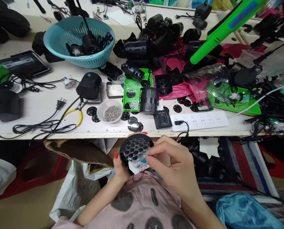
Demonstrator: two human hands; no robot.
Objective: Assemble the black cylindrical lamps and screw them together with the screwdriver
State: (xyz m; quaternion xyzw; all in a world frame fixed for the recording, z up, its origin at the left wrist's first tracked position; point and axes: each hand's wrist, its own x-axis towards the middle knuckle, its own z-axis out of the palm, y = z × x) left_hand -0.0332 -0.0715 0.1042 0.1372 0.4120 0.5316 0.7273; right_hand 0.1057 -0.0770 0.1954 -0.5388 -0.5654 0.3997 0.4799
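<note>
In front of my lap, my left hand (pixel 121 168) is closed around a round black housing with a honeycomb grille (pixel 135 147). Its thumb presses the left rim, and the other fingers are mostly hidden behind. A white piece (pixel 135 167) shows below the grille, with thin red wires (pixel 139 177) hanging from it. My right hand (pixel 176 163) pinches thumb and forefinger together at the grille's lower right. Something shiny, clear and bluish shows at those fingertips, too small to name. Just beyond, on the bench, stands a white bowl of small metal screws (pixel 112 114).
A blue colander (pixel 61 52) holds black parts. Yellow-handled pliers (pixel 79 117) lie among cables. A green tray (pixel 126 82) carries black housings, beside a white power strip (pixel 208 121). A green electric screwdriver (pixel 211 43) hangs at the upper right. The bench edge (pixel 84 136) runs beyond my hands.
</note>
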